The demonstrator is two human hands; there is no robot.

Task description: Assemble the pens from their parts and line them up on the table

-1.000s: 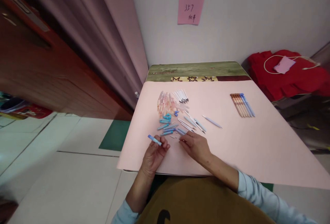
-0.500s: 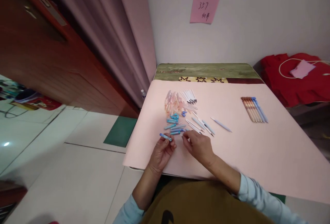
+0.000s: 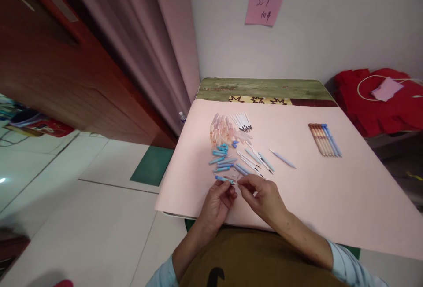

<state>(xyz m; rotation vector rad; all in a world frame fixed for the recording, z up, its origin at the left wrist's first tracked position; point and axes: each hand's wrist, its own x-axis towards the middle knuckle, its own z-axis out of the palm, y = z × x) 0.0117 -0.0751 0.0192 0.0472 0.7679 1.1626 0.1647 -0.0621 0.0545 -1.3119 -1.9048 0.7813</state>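
My left hand (image 3: 218, 201) grips a short blue pen barrel (image 3: 222, 178) between thumb and fingers, above the near edge of the table. Its right end points at my right hand (image 3: 261, 194), which is closed in a pinch right beside that end. Whatever sits between the right fingertips is too small to make out. Just beyond the hands lie loose blue pen barrels (image 3: 225, 163), turquoise pen parts (image 3: 222, 148) and several white refills with dark tips (image 3: 247, 160). One pale blue pen piece (image 3: 282, 158) lies apart to the right.
Pinkish clear pen barrels (image 3: 220, 129) are heaped at the back left, beside a fan of white refills (image 3: 243, 122). A row of brown-topped and blue pens (image 3: 325, 141) lies on the right of the pink-covered table (image 3: 313, 199). A red cloth (image 3: 363, 106) is beyond it.
My left hand has moved right and slightly down with the barrel, bringing its end to my right fingertips. My right hand has drawn a little nearer to me, away from the loose parts.
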